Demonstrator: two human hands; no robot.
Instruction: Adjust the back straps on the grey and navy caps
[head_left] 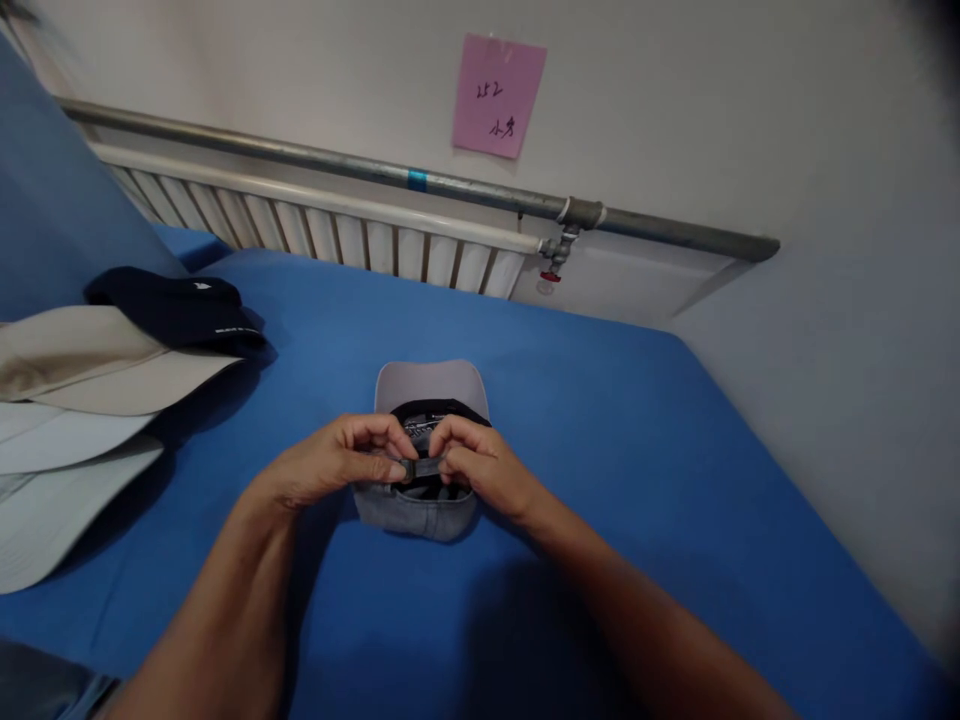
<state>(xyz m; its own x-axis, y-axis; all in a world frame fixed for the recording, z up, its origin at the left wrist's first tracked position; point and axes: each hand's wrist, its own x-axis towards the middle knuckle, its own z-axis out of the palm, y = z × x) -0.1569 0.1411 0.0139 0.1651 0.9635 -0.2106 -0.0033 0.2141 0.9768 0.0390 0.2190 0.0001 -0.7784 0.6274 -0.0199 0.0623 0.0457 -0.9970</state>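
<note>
A grey baseball cap [431, 383] lies upside down on the blue-covered table [600, 420], its brim pointing away from me and its dark inside showing. Across the back opening runs the cap's adjustable strap [427, 467]. My left hand [367, 450] pinches the strap's left part by a small buckle, thumb and fingers closed. From the other side my right hand [476, 460] is closed on the strap's right part. A short stretch of strap shows between the two hands. Fingers partly hide the buckle.
On the left lie several caps: a navy cap [187, 305] at the back, a beige cap [112, 355], and pale ones in front. A white radiator [337, 225] and a metal pipe [480, 193] with a red-handled valve run along the wall, under a pink note [499, 95].
</note>
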